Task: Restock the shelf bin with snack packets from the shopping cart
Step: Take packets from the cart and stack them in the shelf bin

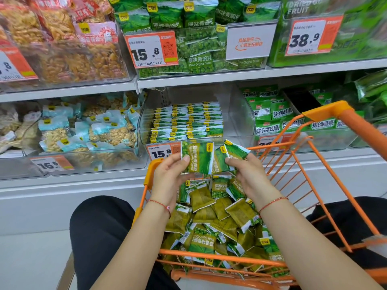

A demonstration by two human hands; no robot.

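Head view: the left hand [167, 172] pinches one green snack packet [198, 158] between thumb and fingers, held above the orange shopping cart [326, 114]. The packet stands nearly upright, long axis vertical, printed face toward the camera, yellow logo at its upper right corner. The right hand [249, 174] grips two or three packets [229, 156], fanned and tilted to the right. Both hands hover over the loose pile of packets [219, 222] lying at all angles in the cart. Directly behind, the clear shelf bin [236, 122] holds rows of packets [186, 122] stacked flat, filling its left part. A price tag reading 15.8 [162, 151] sits on the bin's front, partly behind the left hand's packet. Neighbouring bins hold pale blue nut packets [88, 130] and green packets [272, 118].
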